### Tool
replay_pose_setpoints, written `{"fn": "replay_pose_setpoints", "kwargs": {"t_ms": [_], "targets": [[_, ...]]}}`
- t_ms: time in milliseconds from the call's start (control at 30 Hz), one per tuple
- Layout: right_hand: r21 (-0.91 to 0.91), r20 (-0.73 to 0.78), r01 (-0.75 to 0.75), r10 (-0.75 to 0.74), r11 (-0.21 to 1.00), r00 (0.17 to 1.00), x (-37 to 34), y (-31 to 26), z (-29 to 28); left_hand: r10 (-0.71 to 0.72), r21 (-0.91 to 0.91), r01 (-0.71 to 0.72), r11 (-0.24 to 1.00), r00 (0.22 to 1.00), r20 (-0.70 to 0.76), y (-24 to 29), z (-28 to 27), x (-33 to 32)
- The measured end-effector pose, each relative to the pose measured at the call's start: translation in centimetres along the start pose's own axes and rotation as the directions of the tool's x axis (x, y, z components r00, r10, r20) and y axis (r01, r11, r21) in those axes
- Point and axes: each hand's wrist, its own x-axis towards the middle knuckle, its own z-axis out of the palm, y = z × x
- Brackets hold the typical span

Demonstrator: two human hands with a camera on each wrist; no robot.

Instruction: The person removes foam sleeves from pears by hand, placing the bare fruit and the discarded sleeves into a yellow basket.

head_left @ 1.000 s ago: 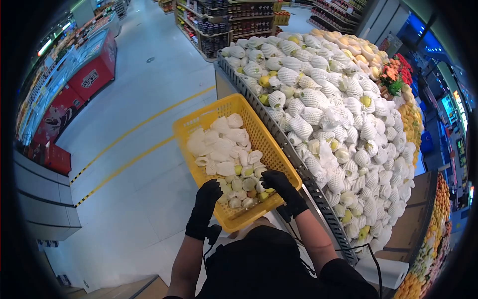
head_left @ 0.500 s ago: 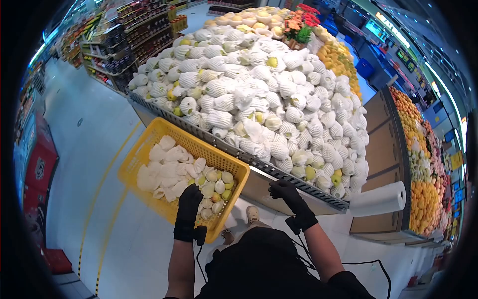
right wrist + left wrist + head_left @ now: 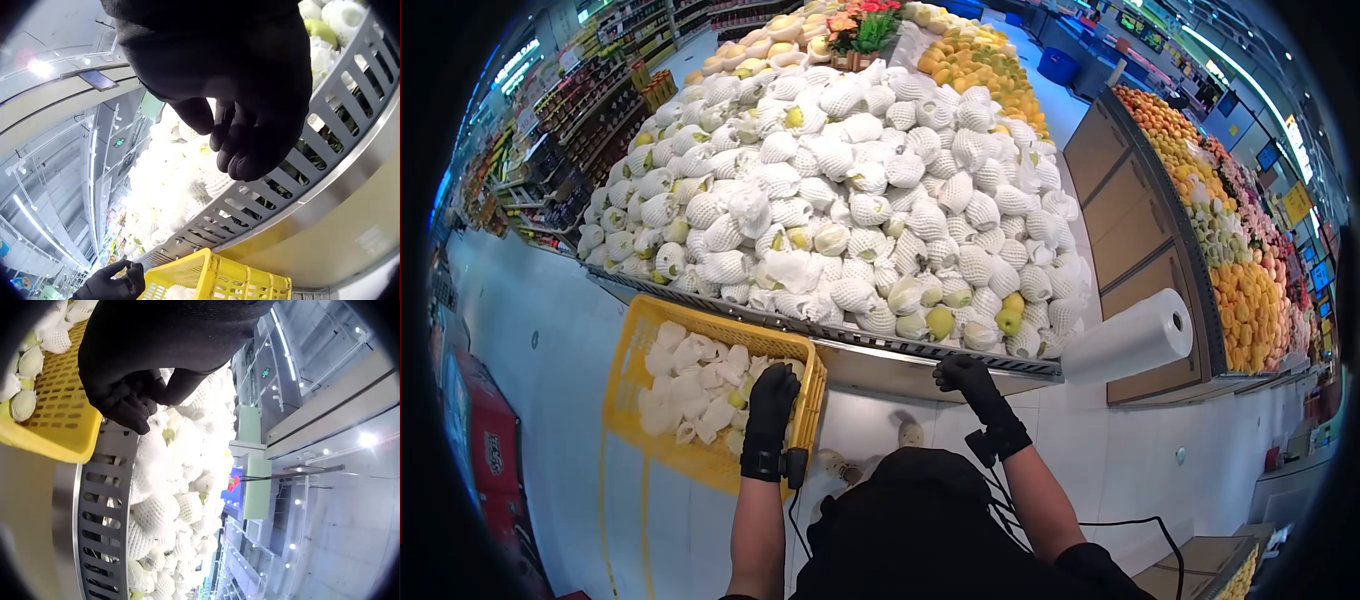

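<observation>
Lots of fruit sits on the big pile, but there is more in the yellow basket.
In the head view, the tall pile of fruit in white foam nets (image 3: 830, 200) is at 12 o'clock. Most of it wears nets, so that part looks done. The yellow plastic basket with holes (image 3: 628, 385) is at 8 o'clock. White foam nets (image 3: 690, 375) and some pale green fruit (image 3: 740, 398) are in it, so I think work is left; I can't tell which nets are full. The black-gloved left hand (image 3: 771, 397) is near 7 o'clock, by the basket. The black-gloved right hand (image 3: 970, 382) is near 5 o'clock, by the pile. Both hands' fingers are loosely bent and close together, pinching nothing I can see.
</observation>
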Motion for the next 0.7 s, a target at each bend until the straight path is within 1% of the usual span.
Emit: {"fn": "replay_pose_setpoints", "kwargs": {"t_ms": [67, 167, 267, 300, 367, 433, 467, 500, 533, 600, 700], "targets": [[0.027, -0.016, 0.018, -0.018, 0.999, 1.0, -0.1, -0.1, -1.7, -0.082, -0.216, 0.086, 0.973, 0.996, 0.028, -0.4, 2.0, 0.1], [0.058, -0.021, 0.037, -0.036, 0.998, 0.999, 0.1, -0.4, -4.7, -0.156, -0.42, 0.204, 0.885, 0.977, 0.146, -1.3, 4.1, 0.9], [0.087, -0.034, 0.066, -0.064, 0.994, 0.997, 0.6, -0.8, -7.0, -0.183, -0.415, 0.195, 0.889, 0.981, 0.069, -0.4, 8.1, -0.1], [0.105, -0.047, 0.08, -0.076, 0.991, 0.996, 0.7, -1.2, -7.4, -0.142, -0.444, 0.2, 0.874, 0.977, 0.161, -1.2, 8.3, 0.5], [0.159, -0.05, 0.094, -0.087, 0.983, 0.995, 1.2, -0.8, -8.5, -0.056, -0.497, 0.225, 0.838, 0.942, 0.332, -3.5, 7.9, 1.6], [0.224, -0.025, 0.107, -0.104, 0.969, 0.994, 2.7, -0.7, -9.7, -0.146, -0.413, 0.18, 0.893, 0.983, 0.112, -2.9, 10.6, 0.9], [0.232, -0.026, 0.1, -0.097, 0.968, 0.995, 3.1, -0.8, -10.2, -0.18, -0.363, 0.166, 0.917, 0.984, -0.005, -2.4, 11.7, 0.5], [0.243, -0.028, 0.091, -0.087, 0.966, 0.996, 3.2, -0.9, -10.4, -0.157, -0.381, 0.167, 0.909, 0.986, 0.057, -2.1, 12.3, 0.2], [0.256, -0.032, 0.084, -0.078, 0.963, 0.996, 3.4, -1.1, -10.6, -0.17, -0.362, 0.17, 0.917, 0.985, 0.031, -1.8, 13.0, 0.0], [0.214, -0.102, 0.124, -0.104, 0.969, 0.989, 3.4, -1.9, -10.8, -0.197, -0.323, 0.183, 0.929, 0.98, -0.012, -1.5, 14.5, -0.4], [0.186, -0.239, 0.149, -0.103, 0.971, 0.965, 2.2, -1.8, -11.6, -0.213, -0.272, 0.199, 0.942, 0.977, -0.023, -3.1, 13.5, 0.2]]}}
